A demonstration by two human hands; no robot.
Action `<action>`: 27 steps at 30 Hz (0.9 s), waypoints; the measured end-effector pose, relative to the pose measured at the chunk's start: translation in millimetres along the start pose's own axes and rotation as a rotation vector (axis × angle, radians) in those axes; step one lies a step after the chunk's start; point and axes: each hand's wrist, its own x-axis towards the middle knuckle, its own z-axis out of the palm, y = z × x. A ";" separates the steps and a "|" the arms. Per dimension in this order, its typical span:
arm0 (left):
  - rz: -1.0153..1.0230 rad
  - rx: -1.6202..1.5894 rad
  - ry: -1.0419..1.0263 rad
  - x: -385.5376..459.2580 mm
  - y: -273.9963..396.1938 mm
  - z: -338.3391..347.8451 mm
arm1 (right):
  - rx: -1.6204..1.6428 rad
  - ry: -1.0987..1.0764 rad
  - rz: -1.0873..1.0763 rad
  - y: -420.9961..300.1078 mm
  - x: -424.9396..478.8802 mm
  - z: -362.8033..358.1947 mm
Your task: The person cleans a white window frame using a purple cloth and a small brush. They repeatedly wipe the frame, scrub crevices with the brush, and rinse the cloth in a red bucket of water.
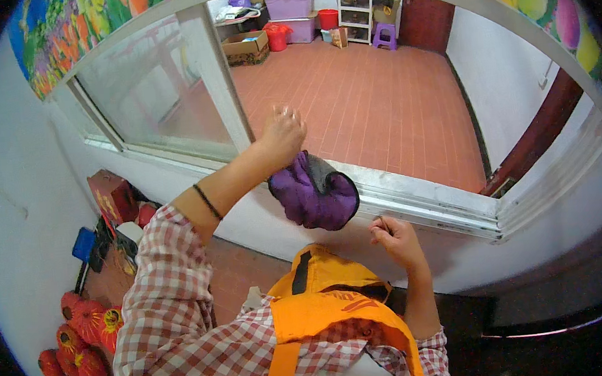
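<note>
My left hand [286, 130] is raised in front of the window opening, its fingers curled. A purple and grey cloth item with black edging [315, 195], perhaps a mitt or cleaning cloth, hangs bunched just below this hand, which seems to grip it; the gripped part is hidden. My right hand [394, 236] is lower and to the right, near the window sill [426, 206], with its fingers curled. Whether it holds something small cannot be made out. The cloth hangs between the two hands, apart from the right one.
A sliding glass pane [151, 99] stands at the left of the frame. Red lanterns [85, 325], a red box [114, 196] and a blue-headed tool [84, 244] are at the lower left. Beyond the opening are purple storage bins [289, 5], a cardboard box [246, 48] and a purple stool [385, 35].
</note>
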 end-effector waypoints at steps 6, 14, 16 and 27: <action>0.149 -0.094 -0.517 -36.1 21.9 44.6 | 0.112 0.036 0.012 -4.0 -13.0 -8.0; 0.256 0.106 -0.874 -6.4 19.0 22.0 | 0.151 0.063 0.007 11.9 -17.1 -14.3; 0.273 0.175 -0.861 -14.1 15.1 31.9 | 0.110 0.111 -0.017 3.1 -14.1 -14.4; 0.392 0.222 -0.387 -10.8 36.3 108.0 | -0.616 0.535 -0.273 18.6 49.3 -59.3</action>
